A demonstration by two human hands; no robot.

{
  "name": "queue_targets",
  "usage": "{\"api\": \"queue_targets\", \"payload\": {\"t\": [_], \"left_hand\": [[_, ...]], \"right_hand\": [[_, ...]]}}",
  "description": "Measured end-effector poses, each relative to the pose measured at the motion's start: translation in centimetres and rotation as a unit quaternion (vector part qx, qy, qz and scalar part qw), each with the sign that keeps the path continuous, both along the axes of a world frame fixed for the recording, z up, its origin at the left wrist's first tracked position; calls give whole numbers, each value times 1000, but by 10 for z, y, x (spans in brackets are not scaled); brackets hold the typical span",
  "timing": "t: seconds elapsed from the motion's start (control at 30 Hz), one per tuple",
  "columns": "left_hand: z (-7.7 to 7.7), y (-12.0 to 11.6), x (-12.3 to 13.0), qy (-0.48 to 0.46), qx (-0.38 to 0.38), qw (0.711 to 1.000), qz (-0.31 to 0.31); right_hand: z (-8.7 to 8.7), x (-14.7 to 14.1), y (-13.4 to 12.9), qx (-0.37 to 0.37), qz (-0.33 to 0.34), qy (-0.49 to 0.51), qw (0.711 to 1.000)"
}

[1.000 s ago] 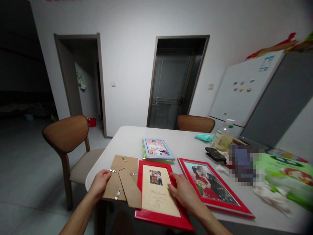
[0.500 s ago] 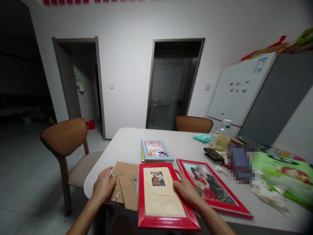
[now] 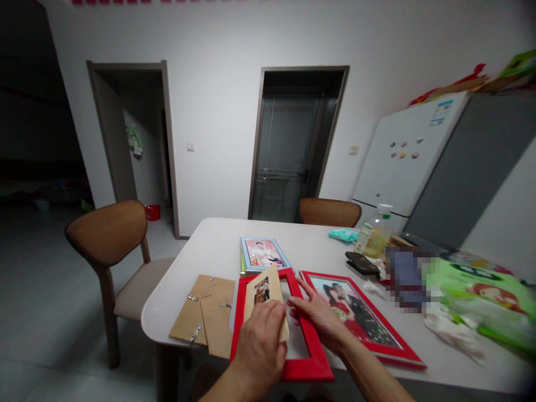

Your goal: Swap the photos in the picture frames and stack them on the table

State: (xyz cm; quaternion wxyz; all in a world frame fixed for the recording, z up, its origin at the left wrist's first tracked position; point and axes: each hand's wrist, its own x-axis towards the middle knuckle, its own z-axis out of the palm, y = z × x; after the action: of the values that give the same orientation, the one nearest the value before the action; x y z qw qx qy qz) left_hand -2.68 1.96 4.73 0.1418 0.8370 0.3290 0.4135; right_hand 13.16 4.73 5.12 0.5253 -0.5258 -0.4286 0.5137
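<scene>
My left hand (image 3: pixel 262 340) is closed around a cream sheet with a small printed photo (image 3: pixel 274 282), lifted and tilted out of the red picture frame (image 3: pixel 307 370). Part of that sheet is hidden behind my fingers. On the frame's right side, my right hand (image 3: pixel 314 312) grips the rim, tipping the frame up slightly at the table's front edge. Through the frame's opening a pale area shows. Left of it lies a brown backing board (image 3: pixel 215 329) with metal clips. A second red frame with a couple's photo (image 3: pixel 355 312) rests to the right.
Behind lies a light blue photo frame (image 3: pixel 262 253) stacked on a green-edged one. On the white table's (image 3: pixel 167 290) right side are a bottle (image 3: pixel 372 234), a black wallet-like item (image 3: pixel 360 263), crumpled tissues and a green package (image 3: pixel 481 290). A wooden chair (image 3: pixel 109 229) stands left.
My left hand has moved right from the backing board to the cream sheet and raised it at an angle out of the red frame. My right hand stays on the frame's right side.
</scene>
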Motion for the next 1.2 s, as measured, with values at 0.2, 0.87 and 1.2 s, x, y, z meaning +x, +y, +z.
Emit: {"api": "queue_targets", "payload": {"t": [0.2,0.87,1.2], "left_hand": [[10,18,-53,-196,-94,960,177],[-39,22,-102,30,-221,938,265],[-39,12,-93,92,-103,970,198]], "right_hand": [[-22,19,14,-23,-44,-262,964],[-50,28,24,39,-53,-613,787],[-39,19,16,111,-76,-593,794]]}}
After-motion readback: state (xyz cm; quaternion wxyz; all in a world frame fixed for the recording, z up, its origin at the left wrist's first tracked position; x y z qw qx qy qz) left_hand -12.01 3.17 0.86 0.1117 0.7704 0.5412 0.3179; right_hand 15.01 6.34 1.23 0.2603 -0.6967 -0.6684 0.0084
